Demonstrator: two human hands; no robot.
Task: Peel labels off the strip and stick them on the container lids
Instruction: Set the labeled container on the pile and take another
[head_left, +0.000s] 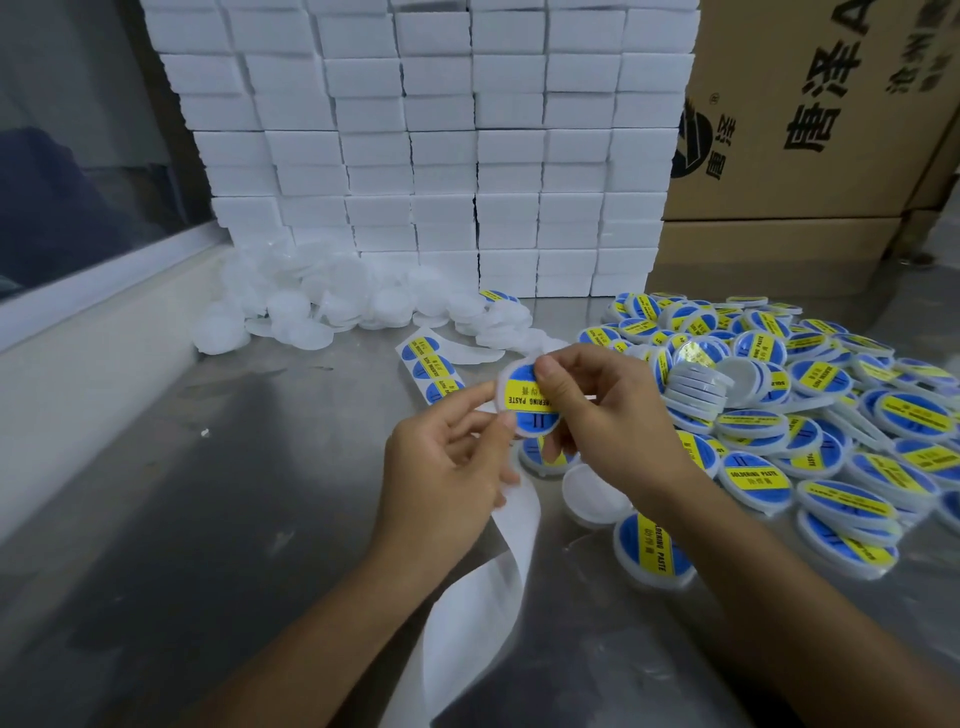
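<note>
Above a steel table (218, 519), the left hand (441, 467) pinches a white lid (519, 400); the right hand (597, 410) thumbs its label (524, 397), yellow band running left-right, face tilted toward the viewer.

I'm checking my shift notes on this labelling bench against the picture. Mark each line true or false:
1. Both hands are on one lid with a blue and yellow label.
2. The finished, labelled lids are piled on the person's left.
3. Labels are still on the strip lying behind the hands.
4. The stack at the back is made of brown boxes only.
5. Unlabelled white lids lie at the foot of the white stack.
1. True: the left hand and the right hand both pinch the lid.
2. False: the labelled lids are piled on the person's right.
3. True: the strip shows three labels.
4. False: the white boxes fill the back; a cardboard carton stands to their right.
5. True: the plain lids lie there.
</note>
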